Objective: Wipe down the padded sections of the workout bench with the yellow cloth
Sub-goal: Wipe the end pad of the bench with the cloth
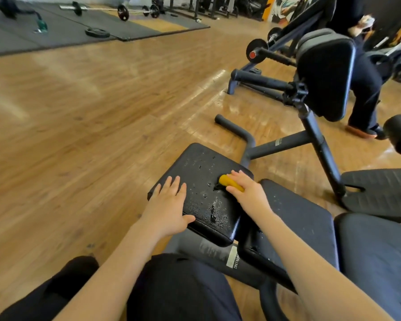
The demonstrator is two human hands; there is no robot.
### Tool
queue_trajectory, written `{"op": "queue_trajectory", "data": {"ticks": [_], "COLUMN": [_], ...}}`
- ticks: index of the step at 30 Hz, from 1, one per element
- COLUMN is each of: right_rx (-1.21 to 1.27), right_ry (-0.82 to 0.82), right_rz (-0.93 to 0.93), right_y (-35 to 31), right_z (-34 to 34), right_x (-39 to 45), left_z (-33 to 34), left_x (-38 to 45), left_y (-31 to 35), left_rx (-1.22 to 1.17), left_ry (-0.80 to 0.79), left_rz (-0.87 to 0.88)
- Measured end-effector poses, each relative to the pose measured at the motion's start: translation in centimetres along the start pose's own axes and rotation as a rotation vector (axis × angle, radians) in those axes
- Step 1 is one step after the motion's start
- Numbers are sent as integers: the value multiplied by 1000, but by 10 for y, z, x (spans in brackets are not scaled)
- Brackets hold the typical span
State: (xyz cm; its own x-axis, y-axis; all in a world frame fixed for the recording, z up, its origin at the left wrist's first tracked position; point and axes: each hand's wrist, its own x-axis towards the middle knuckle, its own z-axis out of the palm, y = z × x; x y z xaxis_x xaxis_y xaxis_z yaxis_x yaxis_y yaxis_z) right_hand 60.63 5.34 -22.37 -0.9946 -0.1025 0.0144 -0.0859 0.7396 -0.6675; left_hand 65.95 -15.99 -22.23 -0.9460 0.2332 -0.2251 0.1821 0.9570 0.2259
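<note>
We are pressing the yellow cloth (pixel 230 183), bunched into a small wad, onto the right side of the black seat pad (pixel 200 193) of the workout bench. Our right hand (pixel 247 193) is lying over it with fingers curled down around the wad, gripping it against the padding. Water droplets are beading across the pad's surface beside the cloth. Our left hand (pixel 169 209) is resting flat on the pad's left edge, fingers spread and holding nothing. A second pad (pixel 299 218) is sitting just right of the first, and a wooden floor (pixel 79 126) is stretching out around the bench.
</note>
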Motion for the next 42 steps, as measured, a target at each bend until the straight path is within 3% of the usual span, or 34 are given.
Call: {"op": "queue_trajectory", "data": {"ticks": [6,9,12,15,21,30,33,36,39,42], "right_rx": [-55,102,268,174,-18,-151,10,299,174,-39], "right_ry": [-118,-142,9,146,-61,-272,-222,3,90,-17], "right_rz": [-191,-111,54,55,53,-301,-229,-13,-5,-27], "right_y": [-8,-8,-10,0,13,-4,-1,-6,-3,10], "right_z": [17,6,-18,-37,-20,-3,-8,-28,-40,-27], "right_x": [-74,-67,-28,19,25,-63,-55,-15,37,60], "left_z": [0,5,13,20,23,20,20,22,25,24], "left_x": [0,-5,-10,-12,-12,-11,-13,-14,-14,-16], "left_y": [4,6,8,12,17,20,17,13,9,8], "left_rx": [-47,-54,-55,-54,-48,-29,-21,-10,-3,21], "left_ry": [-4,52,99,126,155,146,156,160,168,168], "left_rz": [-37,-46,-69,-93,-124,-134,-119,-100,-68,-70]}}
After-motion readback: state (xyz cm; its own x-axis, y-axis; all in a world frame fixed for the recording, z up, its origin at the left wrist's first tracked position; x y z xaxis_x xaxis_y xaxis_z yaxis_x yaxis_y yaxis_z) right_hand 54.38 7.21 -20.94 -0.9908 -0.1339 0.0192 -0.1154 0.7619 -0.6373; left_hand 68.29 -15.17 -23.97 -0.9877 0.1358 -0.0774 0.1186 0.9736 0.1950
